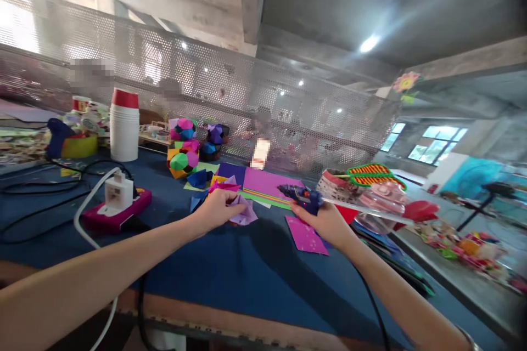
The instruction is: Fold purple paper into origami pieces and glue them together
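Observation:
My left hand (217, 209) pinches a folded paper piece (246, 211), lilac with bright pink and other coloured parts, just above the blue tabletop. My fingers hide some of its underside. Wrapped around the handle of a dark blue hot glue gun (302, 196) is my right hand (329, 224). The gun's nozzle points left, toward the paper, but stays apart from it. A long clear glue stick (366, 207) juts out of its back. Below the gun lies a magenta paper sheet (307, 235) with pale specks. Dark blue folded pieces (200, 179) rest beyond my left hand.
Behind my hands are stacked coloured sheets (272, 180) and multicoloured paper balls (184, 160). A stack of paper cups (124, 129), a magenta power strip (111, 219) and loose cables stand left. A basket (335, 189) and a pink transparent container (379, 205) stand right. A perforated screen (329, 104) rises behind.

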`<act>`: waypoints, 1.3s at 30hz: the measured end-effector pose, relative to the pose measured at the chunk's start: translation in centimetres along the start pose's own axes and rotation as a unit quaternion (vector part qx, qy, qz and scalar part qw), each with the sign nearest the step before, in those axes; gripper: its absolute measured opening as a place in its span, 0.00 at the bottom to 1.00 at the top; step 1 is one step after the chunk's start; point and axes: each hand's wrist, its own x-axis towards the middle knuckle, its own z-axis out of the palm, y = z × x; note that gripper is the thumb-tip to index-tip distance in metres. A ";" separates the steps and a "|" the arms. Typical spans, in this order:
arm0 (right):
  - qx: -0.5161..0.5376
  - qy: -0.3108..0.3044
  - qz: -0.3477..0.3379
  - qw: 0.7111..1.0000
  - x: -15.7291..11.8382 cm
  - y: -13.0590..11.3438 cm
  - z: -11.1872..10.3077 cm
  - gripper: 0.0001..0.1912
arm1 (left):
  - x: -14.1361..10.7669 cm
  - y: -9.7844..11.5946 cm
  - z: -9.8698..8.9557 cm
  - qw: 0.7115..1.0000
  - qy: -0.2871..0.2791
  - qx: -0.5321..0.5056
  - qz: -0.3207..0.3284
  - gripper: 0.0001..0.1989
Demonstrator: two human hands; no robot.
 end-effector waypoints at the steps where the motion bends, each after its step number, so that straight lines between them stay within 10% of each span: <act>1: -0.002 0.019 -0.021 1.000 0.3 -1.1 0.4 0.17 | 0.1 0.1 -0.1 1.000 -0.003 -0.001 -0.007 0.09; 8: -0.012 0.084 -0.186 0.979 -1.0 -3.8 4.4 0.10 | 0.5 0.2 -1.1 0.998 0.026 0.046 -0.034 0.11; 39: -0.071 0.050 -0.246 0.966 -2.4 -2.6 5.4 0.12 | 0.1 0.3 -1.0 0.976 0.033 0.209 0.060 0.19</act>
